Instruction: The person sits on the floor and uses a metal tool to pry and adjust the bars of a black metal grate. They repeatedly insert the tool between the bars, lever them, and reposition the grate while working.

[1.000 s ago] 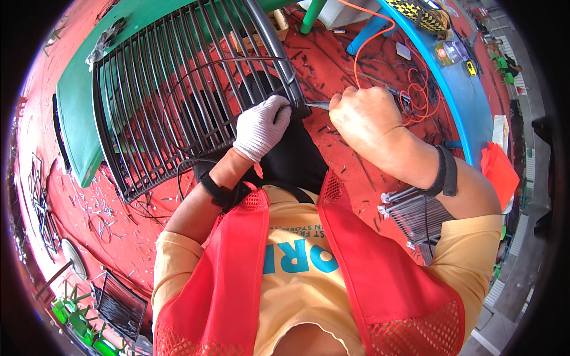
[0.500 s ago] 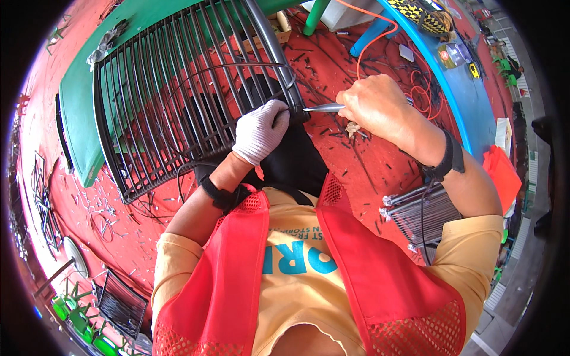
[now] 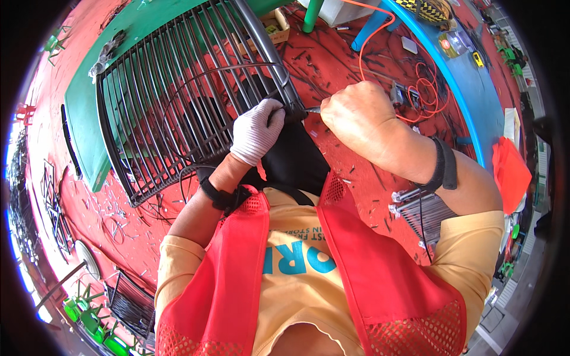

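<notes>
A black slatted frame [image 3: 292, 94], strung with many dark strips, leans across my lap. My left hand [image 3: 256, 132], in a white knit glove, is closed around its near right corner, thumb pressed in. From that corner area a thin black strip [image 3: 228, 69] loops loosely over the slats. My bare right hand [image 3: 363, 113] is a fist around a pointed metal tool [image 3: 314, 110]. Only the tool's short silver end shows, and its tip touches the frame's corner or is very close to it. The fist hides the handle.
Under the frame's far side is a green table [image 3: 83, 127]. A blue table [image 3: 475, 89] curves along the right, with an orange hose [image 3: 362, 53] beside it. A cardboard box [image 3: 278, 26] sits beyond the frame. Black scraps litter the red floor [image 3: 350, 169]; a bundle of rods [image 3: 424, 215] lies right.
My right hand has moved left toward the frame's corner, and less of the pointed tool shows. My left hand stays at nearly the same place on the frame.
</notes>
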{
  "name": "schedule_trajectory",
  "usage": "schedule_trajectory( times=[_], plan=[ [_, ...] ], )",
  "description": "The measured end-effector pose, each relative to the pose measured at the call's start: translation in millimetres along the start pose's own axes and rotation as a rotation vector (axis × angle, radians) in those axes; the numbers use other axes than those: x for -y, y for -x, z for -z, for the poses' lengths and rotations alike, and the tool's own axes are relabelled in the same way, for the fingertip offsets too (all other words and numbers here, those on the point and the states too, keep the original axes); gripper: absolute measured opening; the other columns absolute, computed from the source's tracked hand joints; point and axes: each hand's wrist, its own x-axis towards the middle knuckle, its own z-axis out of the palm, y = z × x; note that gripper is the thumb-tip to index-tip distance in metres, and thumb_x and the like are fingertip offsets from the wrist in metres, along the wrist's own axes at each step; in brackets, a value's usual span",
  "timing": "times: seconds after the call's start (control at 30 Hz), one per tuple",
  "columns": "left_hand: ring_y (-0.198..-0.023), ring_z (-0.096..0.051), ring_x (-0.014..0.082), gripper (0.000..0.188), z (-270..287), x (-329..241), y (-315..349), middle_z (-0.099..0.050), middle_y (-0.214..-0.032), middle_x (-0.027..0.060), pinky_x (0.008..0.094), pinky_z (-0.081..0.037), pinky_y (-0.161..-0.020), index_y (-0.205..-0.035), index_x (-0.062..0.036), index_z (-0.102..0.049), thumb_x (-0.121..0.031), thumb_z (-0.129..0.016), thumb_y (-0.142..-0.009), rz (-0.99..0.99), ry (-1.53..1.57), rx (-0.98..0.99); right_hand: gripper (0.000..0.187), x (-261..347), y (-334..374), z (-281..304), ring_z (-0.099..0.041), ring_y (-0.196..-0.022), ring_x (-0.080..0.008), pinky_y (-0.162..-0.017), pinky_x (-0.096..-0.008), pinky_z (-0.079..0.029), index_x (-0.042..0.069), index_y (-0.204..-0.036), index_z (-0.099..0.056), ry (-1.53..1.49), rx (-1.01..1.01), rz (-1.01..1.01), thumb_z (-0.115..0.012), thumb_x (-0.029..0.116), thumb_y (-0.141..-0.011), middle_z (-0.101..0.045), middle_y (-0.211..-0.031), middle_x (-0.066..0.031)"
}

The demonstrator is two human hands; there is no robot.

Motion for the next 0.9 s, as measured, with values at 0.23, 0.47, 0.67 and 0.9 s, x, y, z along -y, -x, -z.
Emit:
schedule_trajectory(
  times=[0.23,0.47,0.67,0.9],
  plan=[
    [-0.069,-0.065,0.0321,0.01,-0.1,1.7,0.0,-0.064,-0.074,0.0149,0.0356,-0.052,-0.062,-0.091,-0.0086,-0.064,-0.016,-0.064,-0.083,0.009,0.0,-0.001,0.012,-35.3,1.6,-24.0,-0.065,-0.058,-0.0236,-0.052,-0.0367,-0.05,0.013,-0.078,-0.068,-0.082,0.058,0.028,-0.065,0.024,-0.079,-0.064,-0.061,-0.0058],
    [-0.057,-0.056,0.0121,0.013,4.4,-0.3,0.9,-0.057,-0.064,0.0083,0.0279,-0.047,-0.057,-0.094,-0.0045,-0.064,-0.014,-0.064,-0.085,0.006,0.052,0.016,0.015,-45.6,23.7,-75.9,-0.062,-0.056,-0.0278,-0.051,-0.04,-0.047,0.017,-0.082,-0.068,-0.518,-0.116,-0.123,-0.066,0.032,-0.081,-0.061,-0.059,-0.0083],
    [-0.062,-0.056,0.0098,0.012,5.3,-0.7,-0.5,-0.059,-0.067,0.0049,0.0255,-0.047,-0.061,-0.094,-0.0033,-0.064,-0.012,-0.064,-0.086,0.061,0.032,0.075,0.016,-46.4,34.5,-105.1,-0.06,-0.053,-0.0258,-0.049,-0.0372,-0.045,0.015,-0.087,-0.065,-0.827,-0.128,-0.188,-0.068,0.03,-0.082,-0.059,-0.055,-0.0064],
    [-0.059,-0.059,0.017,0.011,4.2,-1.3,-0.1,-0.06,-0.067,0.0089,0.029,-0.049,-0.058,-0.093,-0.0051,-0.064,-0.012,-0.065,-0.084,0.078,0.04,0.07,0.019,-46.2,43.5,-98.6,-0.06,-0.052,-0.0268,-0.049,-0.0384,-0.044,0.014,-0.083,-0.066,-0.705,-0.159,-0.194,-0.068,0.033,-0.081,-0.059,-0.055,-0.0079]
  ],
)
